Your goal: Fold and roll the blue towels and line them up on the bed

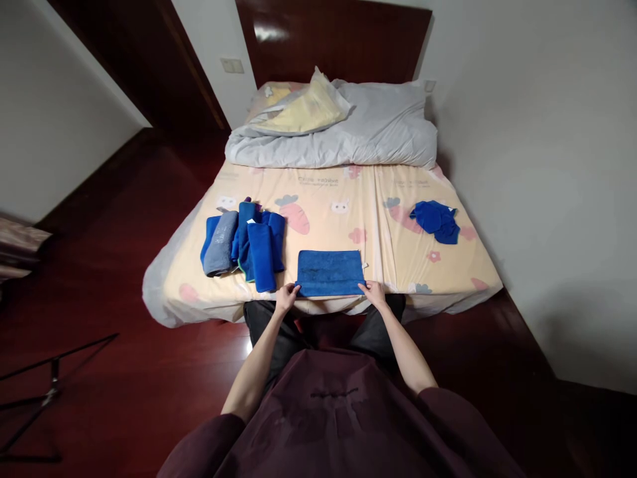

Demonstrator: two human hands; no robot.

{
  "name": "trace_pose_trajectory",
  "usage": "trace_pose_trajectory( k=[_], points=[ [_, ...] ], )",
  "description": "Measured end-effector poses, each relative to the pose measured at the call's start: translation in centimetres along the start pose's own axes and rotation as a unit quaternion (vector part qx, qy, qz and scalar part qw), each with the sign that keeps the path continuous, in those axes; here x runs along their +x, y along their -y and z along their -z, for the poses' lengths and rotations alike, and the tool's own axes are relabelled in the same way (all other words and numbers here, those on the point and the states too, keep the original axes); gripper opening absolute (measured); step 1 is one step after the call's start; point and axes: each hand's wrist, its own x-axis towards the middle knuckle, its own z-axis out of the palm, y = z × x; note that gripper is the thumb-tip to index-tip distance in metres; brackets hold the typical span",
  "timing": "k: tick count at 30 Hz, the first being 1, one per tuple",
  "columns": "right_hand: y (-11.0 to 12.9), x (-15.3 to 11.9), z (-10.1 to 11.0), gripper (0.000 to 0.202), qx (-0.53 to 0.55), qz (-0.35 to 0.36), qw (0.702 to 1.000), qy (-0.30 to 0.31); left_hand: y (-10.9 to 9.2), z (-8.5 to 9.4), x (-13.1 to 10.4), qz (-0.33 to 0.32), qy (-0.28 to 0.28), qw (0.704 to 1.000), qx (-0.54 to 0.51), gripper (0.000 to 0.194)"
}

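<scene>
A blue towel lies spread in a rectangle at the near edge of the bed, its near side folded over in a narrow strip. At its near left corner my left hand pinches the cloth between thumb and fingers. My right hand grips the near right corner in the same way. A small white tag sticks out on the towel's right side. Left of it sit several folded or rolled cloths, among them a grey rolled towel and a bright blue folded towel.
A crumpled blue cloth rests on the right of the bed sheet. Across the far end lie a bunched grey quilt and a pillow, before a dark headboard. A black metal stand is on the floor at left.
</scene>
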Motion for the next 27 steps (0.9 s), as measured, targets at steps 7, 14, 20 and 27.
trace_pose_trajectory(
  k=[7, 14, 20, 27],
  points=[
    [0.1, -0.2, 0.4, 0.050, 0.017, -0.029, 0.999, -0.002, -0.1, 0.1, -0.4, 0.000, 0.001, 1.000, -0.003, 0.029],
    [0.0, -0.1, -0.4, 0.044, 0.013, -0.031, 0.998, -0.048, 0.1, -0.5, -0.7, -0.005, -0.039, 0.998, -0.044, 0.030],
    [-0.3, -0.1, -1.0, 0.038, 0.028, -0.035, 0.996, -0.076, 0.1, -0.8, -0.6, -0.033, -0.068, 0.997, -0.026, 0.030],
    [-0.6, -0.2, -1.3, 0.037, 0.059, -0.047, 0.994, -0.082, 0.2, -1.0, -0.7, -0.024, -0.074, 0.996, -0.040, 0.028]
  ],
)
